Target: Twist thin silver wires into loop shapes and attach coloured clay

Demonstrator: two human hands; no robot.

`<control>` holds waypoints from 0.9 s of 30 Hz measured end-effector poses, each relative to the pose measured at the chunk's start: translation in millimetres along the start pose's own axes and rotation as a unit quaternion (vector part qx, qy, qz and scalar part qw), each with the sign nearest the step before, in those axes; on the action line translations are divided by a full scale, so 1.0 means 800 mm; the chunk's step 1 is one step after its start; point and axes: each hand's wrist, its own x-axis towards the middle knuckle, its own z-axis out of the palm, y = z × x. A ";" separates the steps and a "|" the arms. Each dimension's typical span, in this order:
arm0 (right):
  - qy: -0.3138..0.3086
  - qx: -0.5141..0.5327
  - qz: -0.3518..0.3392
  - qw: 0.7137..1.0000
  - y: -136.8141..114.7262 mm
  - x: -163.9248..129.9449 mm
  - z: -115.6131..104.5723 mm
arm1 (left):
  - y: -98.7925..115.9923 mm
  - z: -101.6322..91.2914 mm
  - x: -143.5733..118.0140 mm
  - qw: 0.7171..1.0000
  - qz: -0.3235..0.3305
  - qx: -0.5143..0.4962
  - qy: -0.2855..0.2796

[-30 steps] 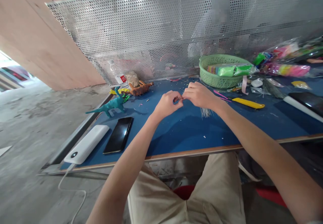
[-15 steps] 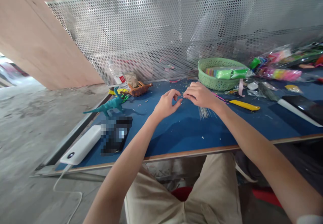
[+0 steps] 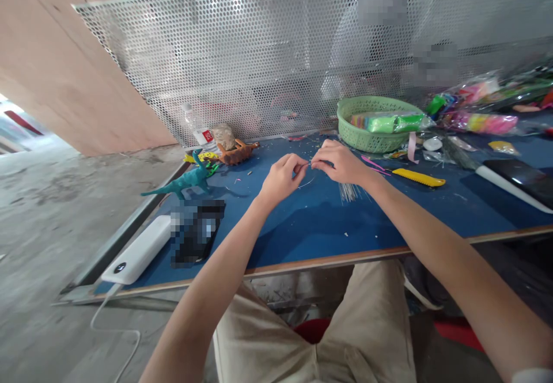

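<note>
Tiny piece [image 3: 309, 164] between hands [image 3: 280, 180] [image 3: 339, 163], barely discernible

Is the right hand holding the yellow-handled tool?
No, the yellow-handled tool lies on the blue tabletop, apart from the right hand.

L hand [image 3: 280, 178] pinched, nr R hand [image 3: 338, 161]

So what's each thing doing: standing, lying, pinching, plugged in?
Left hand, fingertips pinched
Right hand, fingers bent, grip unclear
Thin wires, bunched
Teal dinosaur, standing
Green basket, holding packets
Power bank, cable plugged in
Phone, flat, picture blurred
Bottle, upright
Yellow-handled tool, lying flat
</note>
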 end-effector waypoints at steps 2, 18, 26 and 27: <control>0.001 -0.002 -0.004 1.000 0.000 0.000 0.000 | 0.001 0.000 0.000 1.000 -0.005 0.000 -0.001; -0.006 -0.012 -0.006 1.000 -0.002 0.000 -0.008 | -0.004 -0.014 0.001 0.996 0.043 0.070 -0.028; 0.000 -0.061 0.026 0.998 -0.002 -0.002 -0.002 | -0.006 -0.014 -0.001 0.993 0.021 0.106 -0.040; -0.004 -0.067 0.026 0.997 -0.002 -0.002 -0.001 | -0.005 -0.013 -0.001 0.994 0.015 0.106 -0.038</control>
